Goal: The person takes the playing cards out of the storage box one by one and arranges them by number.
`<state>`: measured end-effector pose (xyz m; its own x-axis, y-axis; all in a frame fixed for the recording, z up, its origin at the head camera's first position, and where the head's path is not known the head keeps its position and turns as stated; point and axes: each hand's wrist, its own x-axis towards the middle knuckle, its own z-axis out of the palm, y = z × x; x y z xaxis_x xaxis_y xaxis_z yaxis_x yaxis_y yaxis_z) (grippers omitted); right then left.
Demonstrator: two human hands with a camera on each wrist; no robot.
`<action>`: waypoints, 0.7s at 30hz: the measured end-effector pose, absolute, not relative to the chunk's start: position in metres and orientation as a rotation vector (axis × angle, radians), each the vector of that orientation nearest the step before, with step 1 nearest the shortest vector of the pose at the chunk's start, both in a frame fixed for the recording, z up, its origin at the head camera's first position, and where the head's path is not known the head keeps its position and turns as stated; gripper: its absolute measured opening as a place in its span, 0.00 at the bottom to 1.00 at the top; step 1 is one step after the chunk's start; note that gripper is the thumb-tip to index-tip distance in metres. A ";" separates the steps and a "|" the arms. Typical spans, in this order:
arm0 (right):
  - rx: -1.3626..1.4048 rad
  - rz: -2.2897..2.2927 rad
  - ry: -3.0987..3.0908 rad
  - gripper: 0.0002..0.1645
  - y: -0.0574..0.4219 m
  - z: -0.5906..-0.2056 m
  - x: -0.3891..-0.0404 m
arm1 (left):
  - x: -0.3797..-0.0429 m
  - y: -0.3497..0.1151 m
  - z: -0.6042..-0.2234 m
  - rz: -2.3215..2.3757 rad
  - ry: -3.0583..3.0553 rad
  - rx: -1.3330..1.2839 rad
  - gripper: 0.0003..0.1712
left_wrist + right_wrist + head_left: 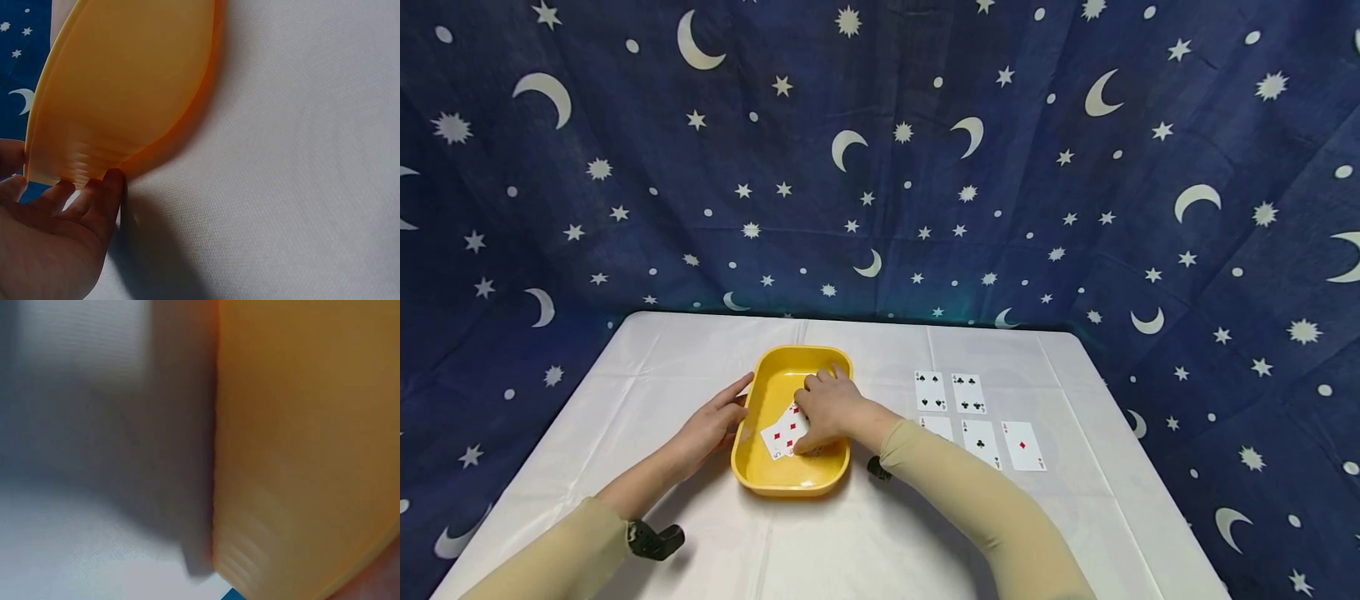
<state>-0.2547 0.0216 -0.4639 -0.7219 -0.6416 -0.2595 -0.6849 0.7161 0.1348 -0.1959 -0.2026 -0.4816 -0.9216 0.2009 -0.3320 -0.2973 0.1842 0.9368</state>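
Observation:
A yellow tray (793,475) stands on the white table, with red diamond playing cards (780,436) overlapping inside it. My right hand (831,408) reaches over the tray's right rim, and its bent fingers and thumb grip at the cards, covering part of them. In the right wrist view, the tray's outer wall (300,437) fills the right side, and the fingers are out of sight. Outside the tray on its left side is my left hand (707,425). In the left wrist view its fingertips (112,178) touch the outer wall (125,81) and rim.
Right of the tray, face-up cards lie in two rows: a four of spades (931,392) and a four of clubs (969,393), then an ace of clubs (981,443), an ace of diamonds (1024,446) and a partly hidden red ace (936,427). A starry curtain (880,167) hangs behind.

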 end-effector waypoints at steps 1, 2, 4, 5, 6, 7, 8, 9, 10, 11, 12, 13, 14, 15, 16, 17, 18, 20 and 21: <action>-1.068 0.319 2.717 0.48 0.021 -0.464 -0.255 | -0.196 -0.203 -0.482 1.785 2.087 -0.097 0.39; -1.065 0.303 2.709 0.46 0.021 -0.463 -0.255 | -0.196 -0.203 -0.482 1.783 2.088 -0.097 0.39; -1.060 0.282 2.690 0.44 0.021 -0.463 -0.256 | -0.196 -0.204 -0.481 1.777 2.091 -0.100 0.39; -1.057 0.277 2.683 0.44 0.021 -0.462 -0.256 | -0.196 -0.204 -0.481 1.778 2.092 -0.106 0.39; -1.055 0.273 2.677 0.45 0.020 -0.461 -0.256 | -0.195 -0.204 -0.481 1.779 2.092 -0.106 0.39; -1.052 0.273 2.677 0.46 0.021 -0.461 -0.256 | -0.195 -0.203 -0.480 1.784 2.088 -0.105 0.39; -1.049 0.274 2.678 0.48 0.021 -0.460 -0.255 | -0.195 -0.203 -0.480 1.786 2.087 -0.100 0.39; -1.047 0.272 2.681 0.50 0.021 -0.460 -0.255 | -0.195 -0.203 -0.480 1.787 2.088 -0.101 0.39; -1.045 0.267 2.685 0.53 0.021 -0.460 -0.254 | -0.194 -0.203 -0.480 1.789 2.087 -0.101 0.39; -1.043 0.262 2.691 0.55 0.021 -0.461 -0.253 | -0.194 -0.203 -0.480 1.792 2.086 -0.103 0.39; -1.043 0.256 2.698 0.57 0.021 -0.461 -0.252 | -0.194 -0.203 -0.480 1.792 2.086 -0.102 0.39; -1.044 0.250 2.706 0.58 0.021 -0.462 -0.251 | -0.194 -0.203 -0.480 1.793 2.086 -0.102 0.39; -1.049 0.251 2.711 0.59 0.021 -0.463 -0.251 | -0.194 -0.203 -0.480 1.792 2.087 -0.102 0.39; -1.055 0.255 2.716 0.58 0.021 -0.463 -0.250 | -0.194 -0.203 -0.480 1.792 2.088 -0.103 0.39; -1.057 0.263 2.717 0.58 0.021 -0.464 -0.249 | -0.194 -0.203 -0.480 1.792 2.087 -0.104 0.39; -1.060 0.273 2.719 0.58 0.020 -0.464 -0.249 | -0.194 -0.203 -0.480 1.793 2.087 -0.104 0.39; -1.060 0.278 2.721 0.57 0.020 -0.465 -0.249 | -0.194 -0.203 -0.480 1.793 2.088 -0.103 0.39; -1.060 0.286 2.718 0.56 0.020 -0.464 -0.249 | -0.194 -0.203 -0.481 1.792 2.090 -0.103 0.39; -1.059 0.283 2.715 0.55 0.019 -0.464 -0.249 | -0.194 -0.203 -0.481 1.792 2.090 -0.103 0.39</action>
